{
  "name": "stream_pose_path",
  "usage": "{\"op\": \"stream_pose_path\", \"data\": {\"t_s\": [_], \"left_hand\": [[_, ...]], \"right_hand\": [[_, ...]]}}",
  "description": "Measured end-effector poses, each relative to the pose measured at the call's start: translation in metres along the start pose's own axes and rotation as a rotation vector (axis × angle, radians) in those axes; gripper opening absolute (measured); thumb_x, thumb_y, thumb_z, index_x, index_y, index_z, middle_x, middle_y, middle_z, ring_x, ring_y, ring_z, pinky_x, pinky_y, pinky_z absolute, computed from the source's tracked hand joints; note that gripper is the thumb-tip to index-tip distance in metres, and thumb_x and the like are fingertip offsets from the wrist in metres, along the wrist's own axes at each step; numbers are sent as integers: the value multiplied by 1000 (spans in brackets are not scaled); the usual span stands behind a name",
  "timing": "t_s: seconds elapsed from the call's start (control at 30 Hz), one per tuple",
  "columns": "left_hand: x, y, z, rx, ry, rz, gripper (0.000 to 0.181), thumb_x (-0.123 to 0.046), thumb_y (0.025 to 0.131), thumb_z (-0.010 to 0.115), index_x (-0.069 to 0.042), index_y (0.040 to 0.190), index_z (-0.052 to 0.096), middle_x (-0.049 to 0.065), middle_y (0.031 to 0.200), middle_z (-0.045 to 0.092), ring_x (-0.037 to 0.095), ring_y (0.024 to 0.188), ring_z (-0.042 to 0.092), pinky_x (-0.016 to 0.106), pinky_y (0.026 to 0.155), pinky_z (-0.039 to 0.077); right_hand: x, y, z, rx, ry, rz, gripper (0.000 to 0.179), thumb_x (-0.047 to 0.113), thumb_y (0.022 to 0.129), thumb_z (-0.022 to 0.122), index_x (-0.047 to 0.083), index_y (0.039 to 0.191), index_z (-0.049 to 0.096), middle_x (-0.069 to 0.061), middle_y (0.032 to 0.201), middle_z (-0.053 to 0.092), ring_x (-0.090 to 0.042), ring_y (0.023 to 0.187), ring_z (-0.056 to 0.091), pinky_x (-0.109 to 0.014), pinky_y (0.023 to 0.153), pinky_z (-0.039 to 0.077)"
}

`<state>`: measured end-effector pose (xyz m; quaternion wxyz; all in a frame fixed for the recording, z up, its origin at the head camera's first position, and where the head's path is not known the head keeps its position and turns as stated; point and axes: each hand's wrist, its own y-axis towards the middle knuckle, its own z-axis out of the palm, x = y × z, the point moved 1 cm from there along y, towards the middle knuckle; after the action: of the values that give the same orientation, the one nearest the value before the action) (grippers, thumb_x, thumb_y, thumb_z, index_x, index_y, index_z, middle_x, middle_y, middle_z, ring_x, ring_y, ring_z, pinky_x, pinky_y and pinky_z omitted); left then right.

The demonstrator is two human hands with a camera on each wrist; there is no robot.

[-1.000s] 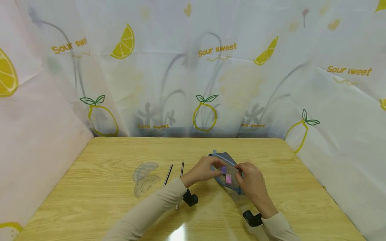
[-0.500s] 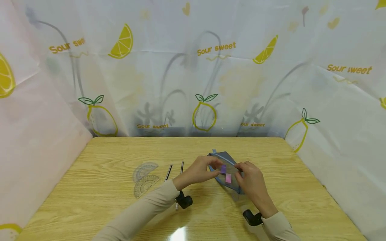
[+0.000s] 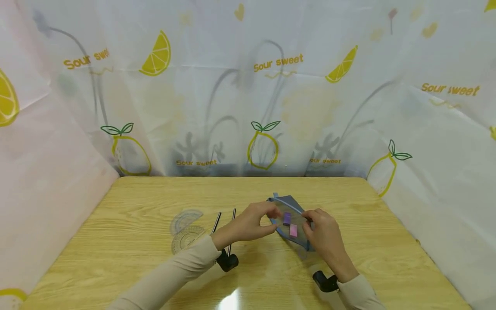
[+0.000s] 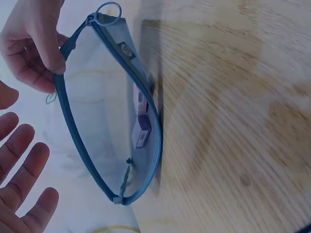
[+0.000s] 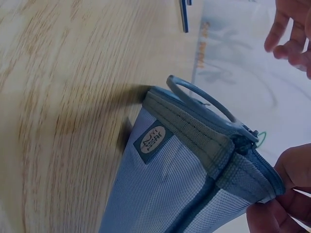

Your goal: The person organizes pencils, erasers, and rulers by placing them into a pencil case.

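Note:
A blue mesh zipper pouch (image 3: 288, 202) lies on the right part of the table with its zipped mouth spread apart. My right hand (image 3: 323, 230) pinches the upper zipper edge between thumb and fingers, which the right wrist view shows close up beside the pouch's sewn label (image 5: 153, 139). Inside the pouch rest a purple block (image 3: 286, 218) and a pink block (image 3: 293, 230), small and box-shaped. Just left of the mouth is my left hand (image 3: 255, 221), its fingers spread and nothing in them. A ring pull (image 5: 201, 99) hangs at one zipper end.
Two clear protractors (image 3: 188, 239) overlap at the left of the wooden table (image 3: 135, 224). Two slim dark pens or pencils (image 3: 216, 222) lie between them and the pouch, partly behind the left forearm. A lemon-printed sheet (image 3: 217, 99) walls the back and sides.
My left hand has drawn back leftward from the pouch mouth, its fingers parting, and the purple block shows more fully. My right hand keeps its hold on the edge.

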<state>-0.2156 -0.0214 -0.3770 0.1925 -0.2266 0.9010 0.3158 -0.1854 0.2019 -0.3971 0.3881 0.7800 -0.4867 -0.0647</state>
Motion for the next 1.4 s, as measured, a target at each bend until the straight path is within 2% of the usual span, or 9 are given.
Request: {"op": "stream_pose_path", "data": {"t_s": [0.13, 0.43, 0.73, 1.0, 1.27, 1.4], "left_hand": [[-2, -6, -6, 22, 35, -3, 25, -7, 89, 68, -6, 113, 63, 4, 109, 63, 13, 95, 58, 24, 83, 48], [-1, -22, -20, 35, 49, -19, 26, -11, 93, 64, -8, 118, 62, 1, 110, 60, 14, 98, 56, 29, 85, 48], [-4, -34, -33, 21, 92, 9, 24, -9, 92, 65, -6, 115, 63, 6, 109, 61, 16, 97, 57, 31, 84, 49], [-7, -43, -41, -11, 101, 44, 21, -8, 91, 66, -6, 112, 64, 3, 107, 62, 15, 98, 59, 29, 84, 50], [-6, -57, -52, -15, 167, 12, 17, -9, 91, 65, -10, 108, 67, 0, 105, 59, 12, 92, 57, 27, 74, 49], [-3, -63, -58, -34, 189, 29, 16, -7, 91, 65, -10, 107, 66, -1, 103, 59, 11, 89, 57, 27, 72, 49]], "right_hand": [[1, 0, -1, -6, -12, -10, 20, -14, 69, 75, -1, 84, 72, -10, 78, 65, -23, 66, 63, -32, 53, 51], [1, 2, 1, -7, -8, -12, 19, -14, 70, 73, -1, 85, 72, -11, 78, 65, -25, 66, 64, -32, 53, 50], [4, 3, -1, -18, -28, -26, 19, -13, 70, 73, -1, 84, 72, -11, 77, 65, -21, 65, 62, -32, 52, 49], [3, 3, 1, -18, -23, -30, 18, -13, 71, 72, -2, 85, 72, -11, 78, 66, -22, 65, 63, -31, 52, 49], [3, 1, 2, -10, -14, -25, 19, -13, 71, 72, -2, 86, 72, -11, 78, 66, -24, 66, 63, -31, 52, 49], [3, 0, 3, -14, -4, -19, 20, -14, 70, 72, -2, 86, 72, -11, 78, 66, -24, 65, 63, -30, 51, 48]]}}
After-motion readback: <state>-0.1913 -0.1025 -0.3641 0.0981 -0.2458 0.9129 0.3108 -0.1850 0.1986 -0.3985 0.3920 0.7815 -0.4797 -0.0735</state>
